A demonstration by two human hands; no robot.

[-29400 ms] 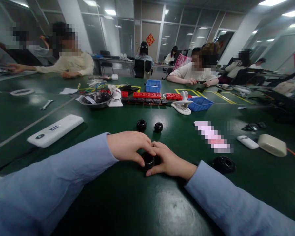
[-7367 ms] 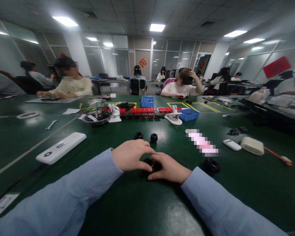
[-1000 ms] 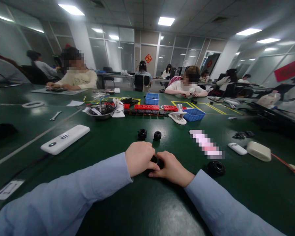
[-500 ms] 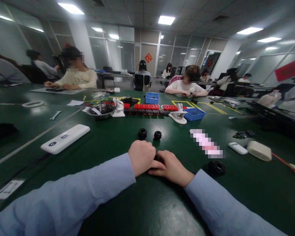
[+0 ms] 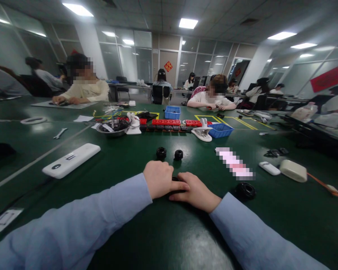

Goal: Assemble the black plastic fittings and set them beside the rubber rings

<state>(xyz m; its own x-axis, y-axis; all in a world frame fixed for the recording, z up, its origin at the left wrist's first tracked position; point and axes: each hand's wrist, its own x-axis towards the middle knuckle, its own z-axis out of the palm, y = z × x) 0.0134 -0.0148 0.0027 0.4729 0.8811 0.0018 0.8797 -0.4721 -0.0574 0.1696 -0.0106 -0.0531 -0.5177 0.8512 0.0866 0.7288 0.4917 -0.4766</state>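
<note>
green table (image 5: 146,232) with white remote (image 5: 71,160), two black rings (image 5: 161,152), black ring (image 5: 245,190), metal bowl (image 5: 112,127), blue baskets (image 5: 220,130), wrench (image 5: 59,133)

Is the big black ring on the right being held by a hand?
No, the big black ring lies alone on the green table, apart from the right hand.

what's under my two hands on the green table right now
Only a sliver of a small black part shows between the left hand and the right hand. The hands cover the rest, so its shape cannot be seen.
</note>
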